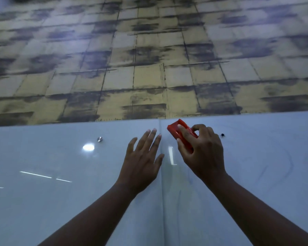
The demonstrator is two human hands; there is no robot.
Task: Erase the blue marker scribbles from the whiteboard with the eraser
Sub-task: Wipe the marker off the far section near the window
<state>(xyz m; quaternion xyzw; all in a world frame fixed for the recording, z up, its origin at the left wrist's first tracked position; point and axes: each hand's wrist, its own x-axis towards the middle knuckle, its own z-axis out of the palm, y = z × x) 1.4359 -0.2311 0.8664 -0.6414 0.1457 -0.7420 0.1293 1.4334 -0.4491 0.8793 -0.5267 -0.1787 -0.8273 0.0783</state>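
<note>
Two bare forearms are reaching up from the bottom edge onto the glossy whiteboard [60, 201]. Near the board's top edge, the red eraser [180, 133] is sitting against the glass just right of the vertical seam [161, 174] between two panels, with the right hand [203, 153] gripping it, fingers curled over its top and thumb along its near side. Faint blue marker traces [263, 172] are showing right of that hand. Left of the seam, the left hand [142, 160] is lying flat with fingers straight and slightly spread. A silver mounting stud [100, 139] and a dark stud [222, 135] are flanking both hands. Mottled yellow-and-grey wallpaper [149, 59] is filling the wall above.
</note>
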